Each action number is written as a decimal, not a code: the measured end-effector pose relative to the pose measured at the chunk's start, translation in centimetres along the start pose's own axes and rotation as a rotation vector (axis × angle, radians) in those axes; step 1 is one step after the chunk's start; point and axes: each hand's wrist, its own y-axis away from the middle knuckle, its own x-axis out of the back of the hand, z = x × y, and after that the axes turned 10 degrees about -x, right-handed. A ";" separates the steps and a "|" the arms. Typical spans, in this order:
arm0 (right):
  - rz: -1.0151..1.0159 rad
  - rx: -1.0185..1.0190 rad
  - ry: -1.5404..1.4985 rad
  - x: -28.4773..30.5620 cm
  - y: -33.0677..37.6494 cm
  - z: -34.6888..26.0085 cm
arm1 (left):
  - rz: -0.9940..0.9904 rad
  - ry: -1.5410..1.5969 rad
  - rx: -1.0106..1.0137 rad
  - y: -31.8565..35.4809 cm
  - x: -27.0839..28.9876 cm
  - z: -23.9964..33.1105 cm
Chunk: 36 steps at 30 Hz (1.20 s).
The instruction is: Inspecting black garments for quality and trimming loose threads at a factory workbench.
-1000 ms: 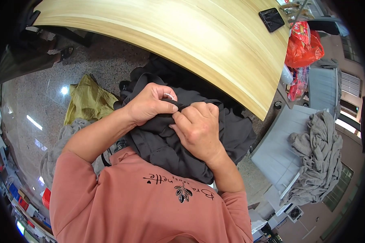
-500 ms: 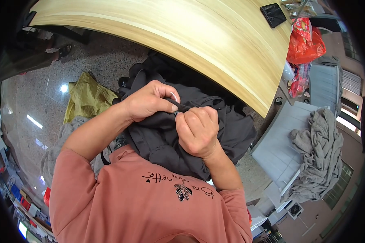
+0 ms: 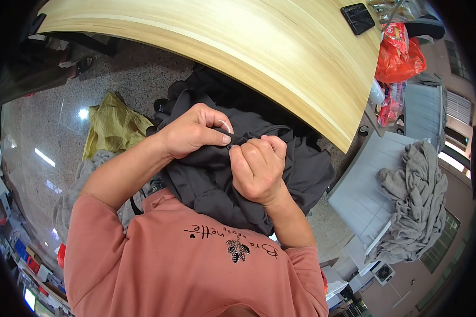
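A dark grey garment (image 3: 211,193) lies bunched over my lap, its folds spreading beneath both hands. My left hand (image 3: 193,132) pinches a raised edge of it between thumb and curled fingers, and a thin white strand or band shows at the index finger. Close against that edge, my right hand (image 3: 258,170) is closed, knuckles up. A tiny dark piece (image 3: 230,147) peeks out at its fingertips; I cannot tell whether it is a button or something else. The right fingertips are mostly hidden.
A wooden table (image 3: 206,31) stands ahead, with a black phone (image 3: 357,19) at its far right. Red plastic bags (image 3: 399,58) hang beyond its right end. Grey cloth (image 3: 415,206) is heaped on a pale surface (image 3: 365,185) at right. A yellow-green sack (image 3: 113,127) lies on the floor at left.
The right hand's fingers have shifted slightly at the cloth edge, one lifting a little outward. The left hand keeps its pinch almost unmoved.
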 end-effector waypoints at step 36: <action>-0.460 -0.681 -0.589 1.3 -0.6 1.6 | 0.130 -0.490 -0.244 1.3 -2.1 -0.4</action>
